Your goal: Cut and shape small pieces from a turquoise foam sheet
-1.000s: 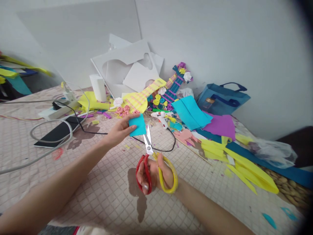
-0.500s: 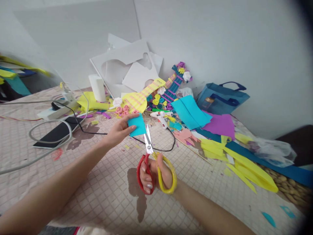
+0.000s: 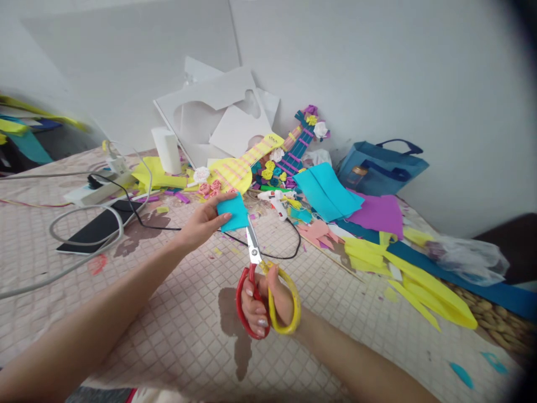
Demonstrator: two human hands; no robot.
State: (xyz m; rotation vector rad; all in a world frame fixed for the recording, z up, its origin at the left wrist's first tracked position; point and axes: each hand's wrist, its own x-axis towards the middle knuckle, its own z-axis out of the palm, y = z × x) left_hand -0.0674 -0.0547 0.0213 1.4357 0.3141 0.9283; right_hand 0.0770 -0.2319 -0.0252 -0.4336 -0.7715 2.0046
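Observation:
Between the thumb and fingers of my left hand (image 3: 206, 221) is a small turquoise paper square (image 3: 234, 214), held above the table. My right hand (image 3: 268, 302) grips scissors (image 3: 254, 252) with one red and one yellow handle, its fingers through the loops. The blades point away from me and look nearly closed, their tips at the square's right edge. Whether the tips cut into the paper I cannot tell. Just beyond the square lies a yellow guitar-shaped cutout (image 3: 232, 174) with pink strips and pink paper flowers (image 3: 212, 188) beside it.
A white glue gun (image 3: 274, 202) with a black cord lies beyond the scissors. Turquoise sheets (image 3: 327, 193), purple paper (image 3: 377, 215) and yellow strips (image 3: 428, 288) spread to the right, near a blue bag (image 3: 380, 170). At left are a power strip (image 3: 90, 191) and a black tablet-like slab (image 3: 100, 226).
The scissor blades have closed from a wider gap at the paper's right edge. Both hands have shifted very slightly to the left.

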